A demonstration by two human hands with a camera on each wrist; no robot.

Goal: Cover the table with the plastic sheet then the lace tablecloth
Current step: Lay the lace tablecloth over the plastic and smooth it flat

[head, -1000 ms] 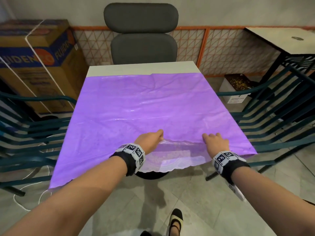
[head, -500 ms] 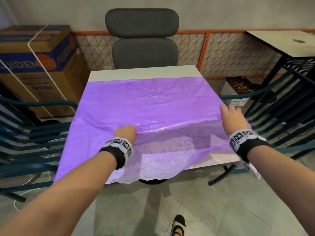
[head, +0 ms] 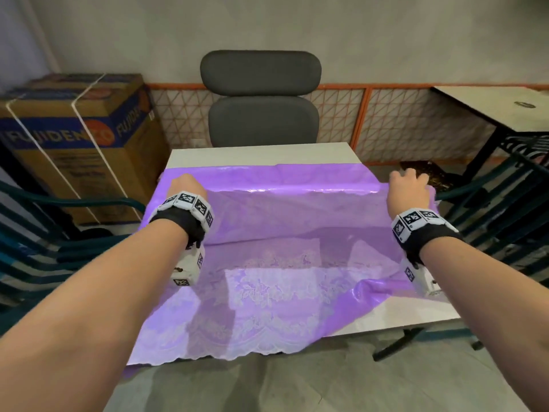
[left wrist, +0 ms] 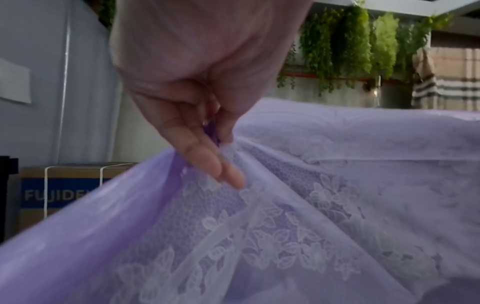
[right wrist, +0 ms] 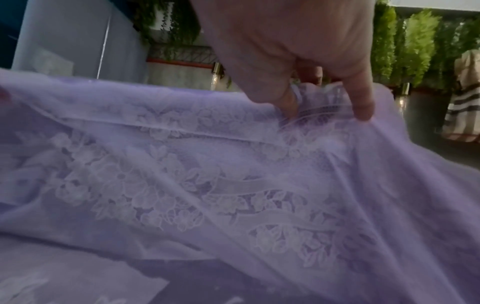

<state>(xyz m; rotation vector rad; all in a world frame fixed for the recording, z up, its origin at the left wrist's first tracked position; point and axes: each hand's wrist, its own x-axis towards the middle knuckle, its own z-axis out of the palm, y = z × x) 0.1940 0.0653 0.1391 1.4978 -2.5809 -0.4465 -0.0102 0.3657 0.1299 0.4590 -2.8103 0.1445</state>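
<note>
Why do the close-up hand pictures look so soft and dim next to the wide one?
Head view: bright and even, with glare streaks on the plastic sheet and wide-angle bending at the edges. Left wrist view: dimmer, the left hand and lace tablecloth smeared soft. Right wrist view: dimmer too, the right hand blurred, lace pattern hazy.

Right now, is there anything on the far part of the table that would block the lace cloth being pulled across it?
Nothing visible does. Both hands, left hand and right hand, pinch the lace tablecloth over the purple plastic sheet; beyond lies only a bare table strip, then the grey chair.
</note>
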